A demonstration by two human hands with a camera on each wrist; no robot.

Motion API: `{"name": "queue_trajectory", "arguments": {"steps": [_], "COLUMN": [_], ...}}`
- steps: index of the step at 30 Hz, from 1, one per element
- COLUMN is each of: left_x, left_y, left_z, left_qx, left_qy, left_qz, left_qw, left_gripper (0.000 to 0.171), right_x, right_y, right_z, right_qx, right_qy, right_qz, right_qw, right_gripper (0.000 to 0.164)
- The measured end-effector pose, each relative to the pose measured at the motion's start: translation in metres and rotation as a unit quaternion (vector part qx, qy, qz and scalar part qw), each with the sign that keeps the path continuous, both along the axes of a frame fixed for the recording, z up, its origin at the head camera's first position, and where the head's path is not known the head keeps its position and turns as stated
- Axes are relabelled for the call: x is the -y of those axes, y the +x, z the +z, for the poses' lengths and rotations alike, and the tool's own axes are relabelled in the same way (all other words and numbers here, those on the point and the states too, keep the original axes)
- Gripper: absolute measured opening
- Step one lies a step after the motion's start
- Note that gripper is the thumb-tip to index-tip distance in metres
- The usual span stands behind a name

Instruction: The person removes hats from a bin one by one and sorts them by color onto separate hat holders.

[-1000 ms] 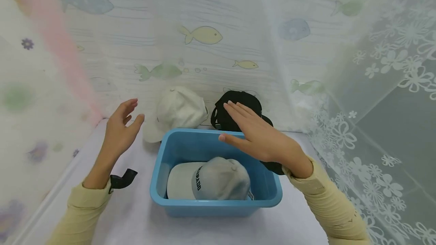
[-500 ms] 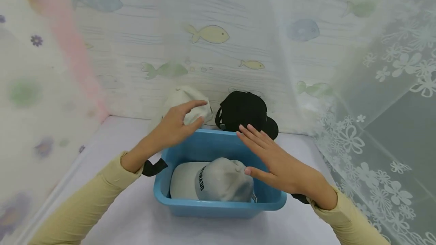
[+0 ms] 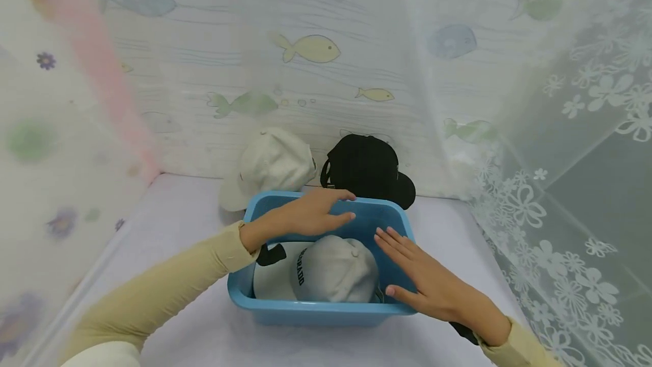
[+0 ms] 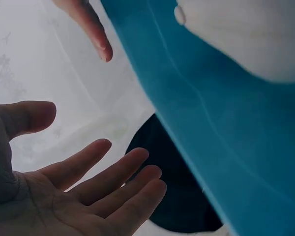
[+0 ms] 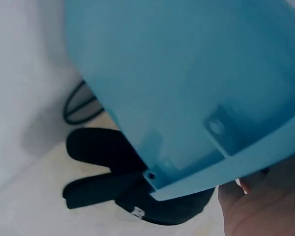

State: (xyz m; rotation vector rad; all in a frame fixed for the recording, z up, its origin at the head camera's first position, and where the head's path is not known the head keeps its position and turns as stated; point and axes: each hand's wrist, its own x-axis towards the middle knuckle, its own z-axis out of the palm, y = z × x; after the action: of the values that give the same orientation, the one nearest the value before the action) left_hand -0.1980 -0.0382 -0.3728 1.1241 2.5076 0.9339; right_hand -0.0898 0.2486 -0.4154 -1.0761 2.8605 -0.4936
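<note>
A blue plastic bin (image 3: pixel 331 307) holds a pale grey baseball cap (image 3: pixel 338 271) with dark lettering, its brim to the left. My left hand (image 3: pixel 311 212) hovers over the bin's left and back part, holding nothing. In the left wrist view that hand (image 4: pixel 88 196) has spread, relaxed fingers. Straight fingers of my right hand (image 3: pixel 433 279) overlap the bin's right end, thumb apart and nothing held. The right wrist view catches part of this hand (image 5: pixel 273 206) beside the bin's rim (image 5: pixel 236 164).
Behind the bin, a white cap (image 3: pixel 277 160) leans at the left and a black cap (image 3: pixel 361 164) at the right. A white cloth covers the table (image 3: pixel 188 214). Patterned curtains (image 3: pixel 316 4) hang at the back and sides.
My left hand has swung rightward, past the white cap, to above the bin. My right hand has dropped down and right, from in front of the black cap to the bin's right end.
</note>
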Motion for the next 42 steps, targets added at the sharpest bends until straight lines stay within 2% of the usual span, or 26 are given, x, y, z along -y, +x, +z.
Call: {"name": "queue_trajectory", "arguments": {"steps": [7, 12, 16, 23, 27, 34, 42], "left_x": [-0.027, -0.031, -0.034, -0.033, -0.032, -0.035, -0.034], "left_y": [0.002, 0.006, 0.007, 0.009, 0.009, 0.012, 0.008], "left_z": [-0.023, -0.030, -0.039, -0.058, -0.061, -0.067, -0.076], "left_qx": [0.041, 0.056, 0.053, 0.043, 0.036, 0.030, 0.023], "left_qy": [-0.064, -0.111, -0.135, -0.140, -0.136, -0.165, -0.178], "left_qz": [-0.035, -0.045, -0.059, -0.087, -0.090, -0.100, -0.111], "left_qw": [0.9965, 0.9912, 0.9876, 0.9854, 0.9861, 0.9808, 0.9775], "left_gripper": [0.055, 0.057, 0.058, 0.054, 0.056, 0.067, 0.064], "right_x": [-0.013, -0.015, -0.016, -0.015, -0.015, -0.016, -0.015], "right_y": [0.006, 0.007, 0.007, 0.008, 0.008, 0.008, 0.008], "right_z": [-0.017, -0.025, -0.027, -0.029, -0.029, -0.029, -0.031], "right_qx": [-0.038, -0.067, -0.075, -0.086, -0.102, -0.104, -0.106], "right_qy": [-0.009, 0.005, 0.009, 0.016, 0.027, 0.023, 0.015], "right_qz": [0.016, 0.019, 0.023, 0.028, 0.031, 0.027, 0.021], "right_qw": [0.999, 0.998, 0.997, 0.996, 0.994, 0.994, 0.994], "right_gripper": [0.079, 0.081, 0.081, 0.081, 0.079, 0.080, 0.077]}}
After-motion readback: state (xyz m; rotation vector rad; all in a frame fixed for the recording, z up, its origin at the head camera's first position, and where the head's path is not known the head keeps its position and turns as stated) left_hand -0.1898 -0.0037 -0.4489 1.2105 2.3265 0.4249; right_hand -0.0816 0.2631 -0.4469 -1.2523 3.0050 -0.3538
